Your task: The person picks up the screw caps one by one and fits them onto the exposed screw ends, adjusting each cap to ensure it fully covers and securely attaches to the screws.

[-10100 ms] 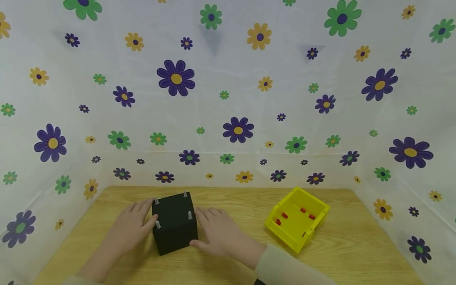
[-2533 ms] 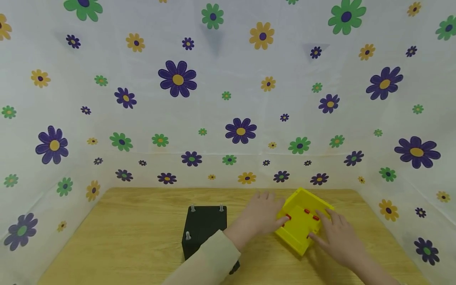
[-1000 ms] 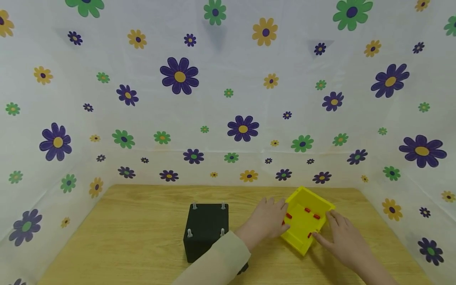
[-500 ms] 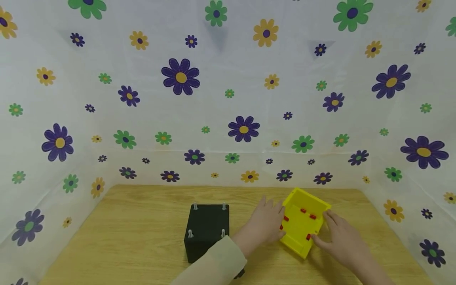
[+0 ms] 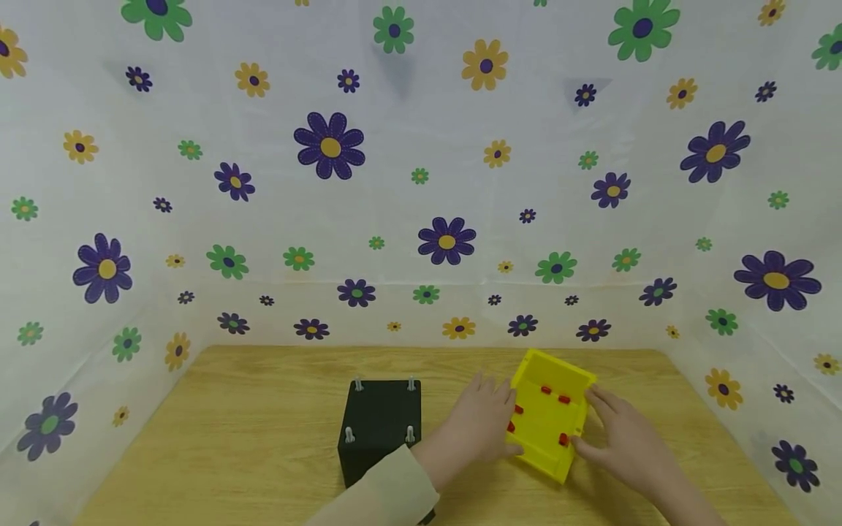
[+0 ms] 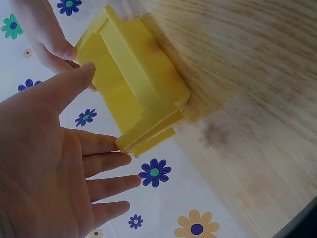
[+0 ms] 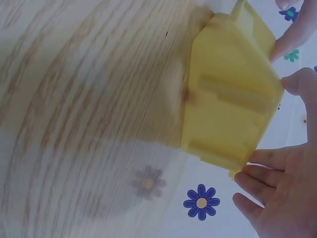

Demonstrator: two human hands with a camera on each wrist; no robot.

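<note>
We observe the left hand (image 5: 476,424) with its fingers fairly straight and thumb spread apart from them; they are not curled round anything. Its index fingertip touches a corner of the yellow bin (image 5: 541,432), as the left wrist view shows. The right hand (image 5: 625,442) lies at the opposite side of the bin, fingers extended, thumb apart from them, thumb tip touching the rim in its wrist view. We note the bin on the table, between the two hands: directly right of the left hand, directly left of the right. It sits at an angle, its open top facing up.

Inside the bin we count five small red pieces. Two lie beyond the hands, near the far wall; two lie just beside the left fingers; one red piece (image 5: 563,439) lies just beside the right thumb.

Left of the left hand, and apart from it, stands a black box (image 5: 381,413), with four pale upright pegs at its top corners. The left sleeve (image 5: 391,482) partly covers it. Under both hands we record a wood-grain table (image 5: 250,438); beyond them, a white flowered cloth (image 5: 388,204).
</note>
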